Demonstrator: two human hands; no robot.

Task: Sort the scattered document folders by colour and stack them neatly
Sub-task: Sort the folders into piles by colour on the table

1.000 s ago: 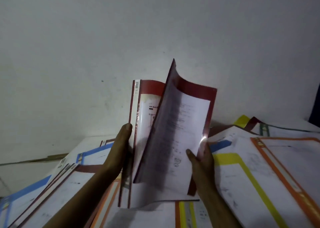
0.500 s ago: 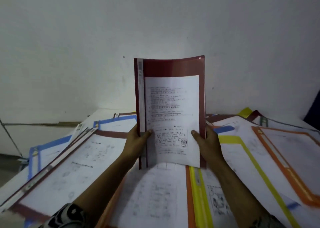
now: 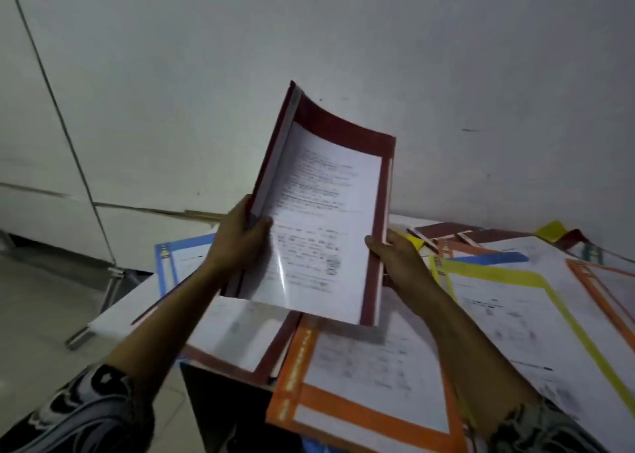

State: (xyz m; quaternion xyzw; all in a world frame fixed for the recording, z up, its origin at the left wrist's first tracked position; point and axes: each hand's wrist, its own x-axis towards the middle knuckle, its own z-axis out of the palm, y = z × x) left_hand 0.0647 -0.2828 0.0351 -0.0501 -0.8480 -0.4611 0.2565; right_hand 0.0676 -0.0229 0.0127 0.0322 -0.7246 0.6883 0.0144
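I hold a small stack of dark red folders [image 3: 319, 212] upright above the table, its clear cover showing a printed sheet. My left hand [image 3: 237, 243] grips its left spine edge, thumb on the front. My right hand [image 3: 395, 256] grips its right edge, thumb on the cover. Below it lie an orange folder [image 3: 364, 397], another dark red folder [image 3: 226, 342], a yellow folder [image 3: 536, 315] to the right and a blue folder [image 3: 175, 263] at the left.
More folders, orange [image 3: 604, 287], dark red [image 3: 446, 229], blue and yellow, overlap along the table's far right by the white wall [image 3: 343, 40]. The table [image 3: 120, 311] ends at the left, with tiled floor [image 3: 41, 308] beyond and metal legs showing.
The open red folder cover was shut and the stack squared between both hands. Since then the stack has tilted and swung left, and my view has turned left.
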